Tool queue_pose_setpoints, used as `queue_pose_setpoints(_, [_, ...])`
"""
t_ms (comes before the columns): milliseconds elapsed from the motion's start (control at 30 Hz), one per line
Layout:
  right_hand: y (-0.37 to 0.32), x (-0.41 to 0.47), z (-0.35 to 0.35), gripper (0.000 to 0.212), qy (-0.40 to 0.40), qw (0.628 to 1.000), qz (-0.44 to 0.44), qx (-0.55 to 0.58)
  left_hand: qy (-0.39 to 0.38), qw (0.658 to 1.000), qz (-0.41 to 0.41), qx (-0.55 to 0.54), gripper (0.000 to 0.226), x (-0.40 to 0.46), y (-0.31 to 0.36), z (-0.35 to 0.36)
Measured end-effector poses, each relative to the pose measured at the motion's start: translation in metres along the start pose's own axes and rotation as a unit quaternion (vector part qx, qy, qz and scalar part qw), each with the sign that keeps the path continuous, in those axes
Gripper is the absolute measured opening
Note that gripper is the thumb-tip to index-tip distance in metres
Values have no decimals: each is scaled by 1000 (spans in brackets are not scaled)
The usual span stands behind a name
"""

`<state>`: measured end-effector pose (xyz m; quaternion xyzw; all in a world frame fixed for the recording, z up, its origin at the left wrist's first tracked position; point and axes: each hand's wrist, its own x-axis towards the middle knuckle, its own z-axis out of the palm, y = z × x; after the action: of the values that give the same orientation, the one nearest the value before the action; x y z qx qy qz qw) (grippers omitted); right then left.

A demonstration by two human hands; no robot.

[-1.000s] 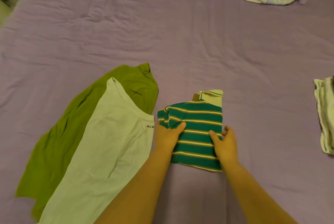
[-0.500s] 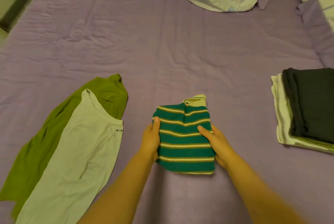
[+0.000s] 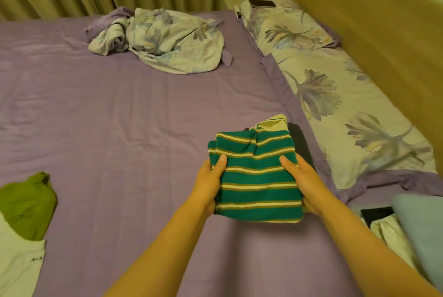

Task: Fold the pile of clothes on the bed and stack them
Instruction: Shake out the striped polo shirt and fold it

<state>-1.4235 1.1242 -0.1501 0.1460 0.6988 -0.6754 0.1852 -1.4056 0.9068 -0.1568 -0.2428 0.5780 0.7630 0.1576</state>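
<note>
A folded green shirt with pale stripes (image 3: 256, 177) is lifted above the purple bed sheet (image 3: 119, 117). My left hand (image 3: 209, 184) grips its left edge, thumb on top. My right hand (image 3: 302, 181) grips its right edge the same way. A dark folded garment (image 3: 300, 145) shows just behind and under the shirt's right side. At the left edge lie an unfolded olive green shirt (image 3: 26, 203) and a white shirt (image 3: 16, 263) overlapping it.
A crumpled floral sheet (image 3: 163, 42) lies at the far side of the bed. Floral pillows (image 3: 347, 105) run along the wooden headboard on the right. A blue pillow (image 3: 422, 222) and pale and dark fabric (image 3: 383, 222) sit at the lower right. Curtains hang behind.
Both hands took hold of the folded striped shirt, lifted it and carried it right, over the dark folded garment. The view swung right and up; the unfolded shirts slid to the left edge.
</note>
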Motion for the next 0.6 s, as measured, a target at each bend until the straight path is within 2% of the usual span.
queue_pose_setpoints(133, [-16,25,-54,29,32,998,-23,-50,-13,1000,9,7,24,27,5,56])
queue_pose_setpoints(267, [-18,50,-86,17,56,994,-45,-77,-19,1000,5,13,36,56,0,93])
queue_pose_setpoints(367, [3,68,-98,43,91,982,-31,-164,0,993,-26,116,49,72,-19,107])
queue_pose_setpoints(433, [27,73,-99,63,81,969,-12,-234,18,981,-44,187,61,77,-37,109])
queue_pose_setpoints(600, [64,71,-96,72,71,925,4,-373,75,964,-87,241,62,89,-57,98])
